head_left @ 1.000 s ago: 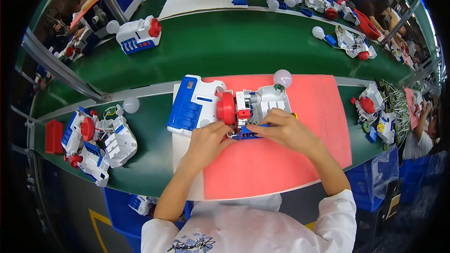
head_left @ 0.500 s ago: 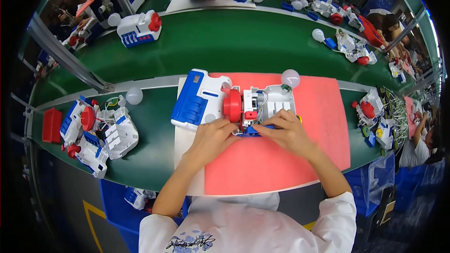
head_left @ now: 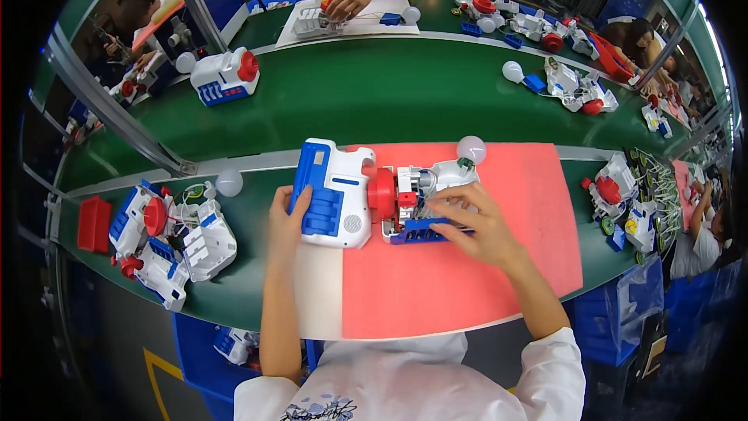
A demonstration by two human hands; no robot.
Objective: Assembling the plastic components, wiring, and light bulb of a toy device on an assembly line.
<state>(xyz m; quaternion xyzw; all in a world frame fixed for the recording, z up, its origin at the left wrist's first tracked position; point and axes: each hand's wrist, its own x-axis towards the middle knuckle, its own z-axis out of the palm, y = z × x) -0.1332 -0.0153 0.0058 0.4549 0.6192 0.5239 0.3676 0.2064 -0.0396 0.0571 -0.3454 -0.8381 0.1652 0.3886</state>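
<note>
A white and blue housing shell [head_left: 352, 203] lies outer face up on the left part of the pink mat. My left hand [head_left: 290, 214] grips its left edge, thumb on the blue panel. Beside it lies the open half-shell [head_left: 456, 175], with a red round part [head_left: 382, 194], wires and white inner parts. A blue slotted strip [head_left: 417, 231] runs along its near side. My right hand [head_left: 487, 230] is closed over that near side, thumb at the strip and fingers over the interior. A white bulb [head_left: 471, 149] sits at the far end. The right fingertips partly hide the wiring.
Opened white, blue and red units [head_left: 167, 238] lie left of the mat, near a red tray [head_left: 94, 224]. More parts [head_left: 615, 195] and bundled wires are at the right. Across the green belt [head_left: 374, 86], a co-worker's hand [head_left: 349, 3] handles a similar unit. A metal post [head_left: 125, 105] stands left.
My left hand has left the blue strip and moved left onto the housing shell, which is turned more upright. My right hand stays at the half-shell. The view has shifted slightly.
</note>
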